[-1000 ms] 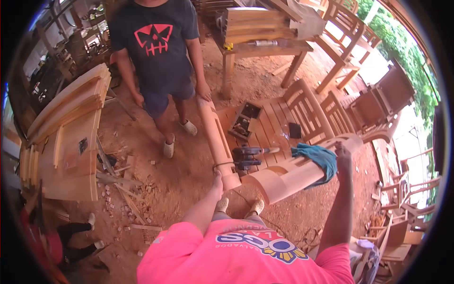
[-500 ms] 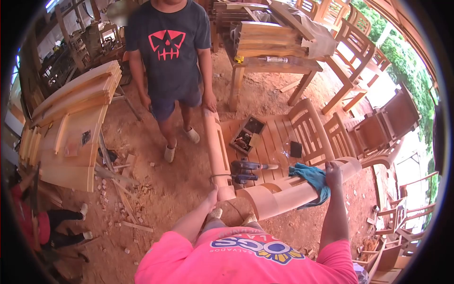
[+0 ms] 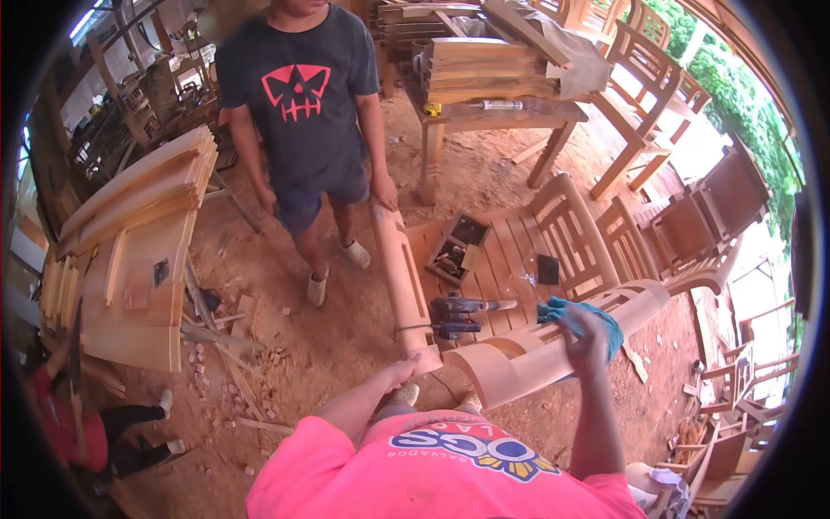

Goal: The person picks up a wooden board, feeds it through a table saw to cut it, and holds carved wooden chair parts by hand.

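My left hand (image 3: 400, 373) rests closed against the near end of a long slotted wooden post (image 3: 399, 281); what its fingers hold, if anything, is hidden. Over a curved, slotted wooden piece (image 3: 527, 368) on the right, my right hand (image 3: 585, 336) is at a teal cloth (image 3: 611, 327), blurred, so its grip is unclear. The cloth lies across that piece. Between the two pieces sits a dark power tool (image 3: 458, 317) on a slatted wooden seat (image 3: 510, 251). Another person's hand (image 3: 385, 192) touches the far end of the post.
A person in a dark shirt (image 3: 303, 104) stands ahead. Behind are a wooden table (image 3: 510, 115) with stacked boards and several chairs. An open box (image 3: 458, 249) lies on the seat. Panels (image 3: 130, 303) lean at left, and another person (image 3: 78, 424) is at lower left.
My right hand has moved left from the curved piece's far part onto the cloth, which has bunched up. My left hand stays at the post's near end.
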The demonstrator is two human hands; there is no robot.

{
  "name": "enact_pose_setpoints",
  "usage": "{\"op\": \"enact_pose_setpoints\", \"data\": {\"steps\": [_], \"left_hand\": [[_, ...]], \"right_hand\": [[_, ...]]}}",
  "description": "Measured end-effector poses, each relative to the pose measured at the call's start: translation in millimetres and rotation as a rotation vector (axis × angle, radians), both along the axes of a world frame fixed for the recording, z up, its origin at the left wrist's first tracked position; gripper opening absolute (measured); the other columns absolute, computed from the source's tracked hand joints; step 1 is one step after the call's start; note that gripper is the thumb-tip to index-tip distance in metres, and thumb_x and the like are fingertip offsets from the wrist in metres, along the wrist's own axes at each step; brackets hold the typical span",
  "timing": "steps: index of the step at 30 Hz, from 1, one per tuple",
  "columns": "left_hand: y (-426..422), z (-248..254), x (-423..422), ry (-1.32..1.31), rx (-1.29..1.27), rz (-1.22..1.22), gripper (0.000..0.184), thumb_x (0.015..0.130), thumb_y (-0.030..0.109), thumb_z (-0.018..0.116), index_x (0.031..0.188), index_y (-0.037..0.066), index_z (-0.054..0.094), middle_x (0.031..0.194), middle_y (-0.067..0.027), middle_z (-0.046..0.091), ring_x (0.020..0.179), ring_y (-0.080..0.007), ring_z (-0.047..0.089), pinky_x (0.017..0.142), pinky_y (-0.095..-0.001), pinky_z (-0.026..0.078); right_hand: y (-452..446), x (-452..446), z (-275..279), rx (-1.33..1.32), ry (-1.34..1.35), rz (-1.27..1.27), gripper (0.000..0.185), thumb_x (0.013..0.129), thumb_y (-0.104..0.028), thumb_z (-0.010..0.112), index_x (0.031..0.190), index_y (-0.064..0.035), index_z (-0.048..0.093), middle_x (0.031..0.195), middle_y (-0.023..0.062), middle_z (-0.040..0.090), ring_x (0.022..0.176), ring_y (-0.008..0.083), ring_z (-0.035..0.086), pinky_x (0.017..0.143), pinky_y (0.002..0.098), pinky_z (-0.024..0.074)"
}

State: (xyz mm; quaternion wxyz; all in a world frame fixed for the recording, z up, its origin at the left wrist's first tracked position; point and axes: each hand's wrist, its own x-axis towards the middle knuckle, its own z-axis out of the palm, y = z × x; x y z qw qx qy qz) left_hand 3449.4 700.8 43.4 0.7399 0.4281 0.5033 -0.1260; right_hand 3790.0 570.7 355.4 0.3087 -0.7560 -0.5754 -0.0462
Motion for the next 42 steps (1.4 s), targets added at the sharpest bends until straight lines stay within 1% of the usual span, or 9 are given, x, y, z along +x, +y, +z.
{"op": "enact_pose_setpoints", "data": {"steps": [2, 5, 10, 13, 18, 25, 31, 37, 42], "left_hand": [[5, 1, 3, 0.012, 0.013, -0.043, 0.095, 0.096, 0.075, 0.035, 0.157, 0.004, 0.028, 0.161, -0.0224, 0.031, 0.146, -0.0424, 0.032, 0.116, -0.0586, 0.03], [6, 13, 10, 0.051, 0.054, -0.123, 0.092, 0.097, 0.073, 0.036, 0.156, 0.003, 0.03, 0.16, -0.0223, 0.032, 0.144, -0.0435, 0.036, 0.113, -0.0572, 0.034], [7, 24, 18, 0.078, 0.159, -0.263, 0.089, 0.097, 0.071, 0.04, 0.149, -0.001, 0.042, 0.153, -0.0251, 0.043, 0.141, -0.0402, 0.042, 0.113, -0.0487, 0.037], [7, -27, 17, 0.017, 0.361, -0.4, 0.088, 0.096, 0.07, 0.044, 0.144, -0.004, 0.048, 0.147, -0.0291, 0.049, 0.141, -0.0379, 0.044, 0.113, -0.0436, 0.038], [5, -38, 16, 0.07, 0.539, -0.588, 0.083, 0.096, 0.068, 0.044, 0.136, -0.005, 0.056, 0.139, -0.0323, 0.054, 0.135, -0.0408, 0.049, 0.113, -0.0437, 0.038], [8, 20, 13, 0.046, 0.513, -0.626, 0.085, 0.095, 0.069, 0.045, 0.13, -0.007, 0.06, 0.136, -0.0312, 0.057, 0.132, -0.0407, 0.052, 0.112, -0.045, 0.04], [3, 22, 18, 0.015, 0.614, -0.652, 0.085, 0.085, 0.067, 0.062, 0.128, -0.007, 0.062, 0.129, -0.0326, 0.061, 0.126, -0.0403, 0.058, 0.105, -0.0456, 0.046], [-2, -3, 30, 0.098, 0.599, -1.14, 0.091, 0.086, 0.069, 0.056, 0.132, -0.01, 0.058, 0.137, -0.044, 0.046, 0.134, -0.0548, 0.044, 0.114, -0.0489, 0.036], [-9, -23, 28, 0.147, 0.649, -1.135, 0.091, 0.085, 0.068, 0.057, 0.13, -0.011, 0.059, 0.146, -0.047, 0.033, 0.136, -0.057, 0.039, 0.116, -0.0474, 0.035]], "right_hand": [[-12, -48, -29, -0.098, -0.002, 0.19, 0.029, 0.077, -0.014, 0.082, 0.104, -0.0076, 0.071, 0.102, 0.0101, 0.072, 0.1, 0.0305, 0.068, 0.094, 0.0414, 0.0499], [-14, -113, -27, -0.156, 0.066, 0.376, 0.02, 0.081, -0.021, 0.078, 0.096, -0.0099, 0.071, 0.1, 0.007, 0.073, 0.101, 0.0265, 0.069, 0.092, 0.0404, 0.0494], [-20, -106, -52, -0.135, 0.061, 0.258, 0.015, 0.082, -0.018, 0.076, 0.092, -0.0087, 0.072, 0.101, 0.0086, 0.074, 0.101, 0.0273, 0.069, 0.093, 0.0421, 0.0487], [-20, -83, -45, -0.161, 0.044, 0.168, 0.015, 0.082, -0.018, 0.075, 0.092, -0.0078, 0.072, 0.1, 0.01, 0.074, 0.1, 0.0287, 0.069, 0.094, 0.0429, 0.0483], [-24, -43, -50, -0.122, 0.033, 0.083, 0.014, 0.082, -0.018, 0.073, 0.09, -0.0069, 0.072, 0.102, 0.0119, 0.074, 0.102, 0.0304, 0.07, 0.095, 0.0443, 0.0473], [-23, -29, -51, -0.077, 0.015, -0.008, 0.014, 0.083, -0.018, 0.069, 0.087, -0.0048, 0.073, 0.099, 0.0117, 0.075, 0.101, 0.0289, 0.07, 0.099, 0.0435, 0.0447], [-21, -27, -53, -0.066, 0.001, -0.025, 0.012, 0.081, -0.015, 0.067, 0.085, -0.0053, 0.072, 0.096, 0.0124, 0.075, 0.098, 0.0293, 0.071, 0.096, 0.0424, 0.0473], [-21, -28, -55, -0.07, 0.007, -0.049, 0.013, 0.081, -0.013, 0.065, 0.085, -0.0035, 0.072, 0.092, 0.0121, 0.074, 0.097, 0.0293, 0.071, 0.097, 0.042, 0.0478], [-21, -28, -55, -0.081, 0.015, -0.071, 0.013, 0.081, -0.013, 0.064, 0.085, -0.0037, 0.072, 0.092, 0.0131, 0.074, 0.096, 0.0306, 0.07, 0.096, 0.0421, 0.0488]]}}
